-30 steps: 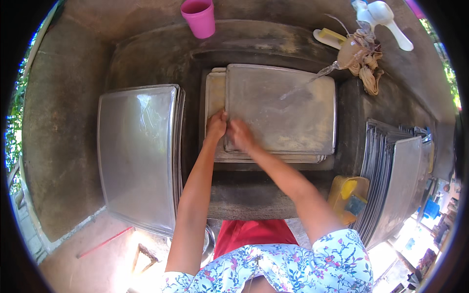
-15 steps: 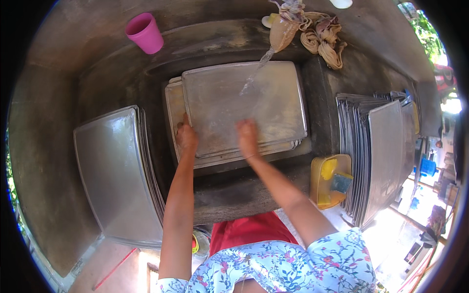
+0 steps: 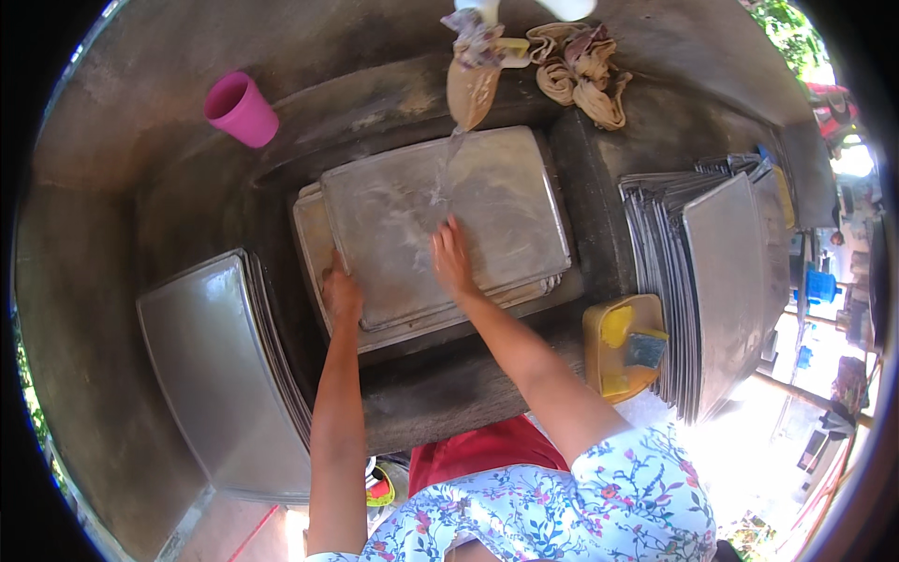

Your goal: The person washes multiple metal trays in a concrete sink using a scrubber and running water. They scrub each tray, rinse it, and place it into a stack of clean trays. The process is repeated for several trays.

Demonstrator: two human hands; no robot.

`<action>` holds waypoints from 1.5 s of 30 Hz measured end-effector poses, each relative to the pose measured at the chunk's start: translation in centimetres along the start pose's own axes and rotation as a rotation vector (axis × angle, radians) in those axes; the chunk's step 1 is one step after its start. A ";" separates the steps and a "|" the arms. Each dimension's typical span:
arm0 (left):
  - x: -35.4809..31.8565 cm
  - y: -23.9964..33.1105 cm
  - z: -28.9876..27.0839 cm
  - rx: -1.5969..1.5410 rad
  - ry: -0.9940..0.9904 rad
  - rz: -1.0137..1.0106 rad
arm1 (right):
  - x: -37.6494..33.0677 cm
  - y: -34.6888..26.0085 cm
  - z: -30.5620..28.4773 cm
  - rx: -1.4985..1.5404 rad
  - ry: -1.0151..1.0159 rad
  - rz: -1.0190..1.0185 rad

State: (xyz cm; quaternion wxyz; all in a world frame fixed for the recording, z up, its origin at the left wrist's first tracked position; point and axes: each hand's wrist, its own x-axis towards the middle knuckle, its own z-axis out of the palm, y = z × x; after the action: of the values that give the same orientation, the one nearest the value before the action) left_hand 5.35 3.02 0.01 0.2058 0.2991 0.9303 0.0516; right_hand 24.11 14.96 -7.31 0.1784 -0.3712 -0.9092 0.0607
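A flat grey metal tray (image 3: 403, 206) lies on top of a few more in the concrete sink, its surface wet. My left hand (image 3: 343, 292) has its fingers bent round the top tray's left edge. On the middle of that tray my right hand (image 3: 452, 260) lies flat, palm down, fingers stretched out and empty. Water runs onto the tray just beyond this hand, from a tan cloth (image 3: 471, 94) tied over the tap. Another tray (image 3: 309, 225) sticks out from under the top one on the left.
Stacked trays lean at left (image 3: 206, 365) and a thicker stack (image 3: 730, 272) stands at right. Beside the right stack sits a yellowish tub (image 3: 593, 347) with sponges. A pink cup (image 3: 242, 110) and a bunched cloth (image 3: 588, 75) rest on the far ledge. The sink's front wall (image 3: 421, 398) is before me.
My view has turned slightly. The right hand has slid over the tray toward the falling water, its fingers now plainly stretched. The left hand stays at the tray's left edge.
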 end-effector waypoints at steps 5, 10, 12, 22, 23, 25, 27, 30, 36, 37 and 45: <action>0.0 -0.5 0.1 -0.003 -0.037 0.017 | -7.1 12.5 -3.5 -0.056 0.184 0.719; 0.4 -0.6 0.3 0.028 0.000 0.042 | 9.2 21.6 -2.4 -0.246 0.140 0.383; 0.2 -0.6 0.4 0.036 0.021 0.035 | 13.9 18.6 0.2 -0.284 0.285 0.502; -0.5 -1.8 1.1 -0.046 0.042 0.051 | 11.0 12.6 1.6 0.258 0.185 0.475; -0.7 -1.8 1.1 -0.066 0.049 0.067 | 12.2 12.3 1.8 0.290 0.214 0.517; -0.7 -1.7 1.1 -0.091 0.052 0.075 | 14.7 8.4 4.0 0.301 0.212 0.469; -0.7 -1.6 1.0 -0.093 0.049 0.059 | 16.1 0.8 7.5 0.479 0.293 0.401; -0.5 -1.5 0.8 -0.071 0.034 0.056 | 17.2 -9.0 10.6 -0.035 0.182 -0.085; -0.5 -1.6 0.8 -0.082 0.061 0.073 | 13.0 -12.5 4.4 0.205 0.045 -0.306; -0.6 -1.7 0.8 -0.099 0.041 0.061 | 10.7 -11.3 2.4 0.207 -0.065 -0.361; -0.4 -1.9 0.5 -0.121 -0.028 0.055 | 8.3 2.1 0.4 0.009 0.082 0.009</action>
State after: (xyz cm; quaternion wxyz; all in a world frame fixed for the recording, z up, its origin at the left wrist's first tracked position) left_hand 4.82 1.24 -0.73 0.2348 0.3123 0.9140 0.1091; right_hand 19.80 22.24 -5.86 0.2168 -0.3766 -0.8992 0.0502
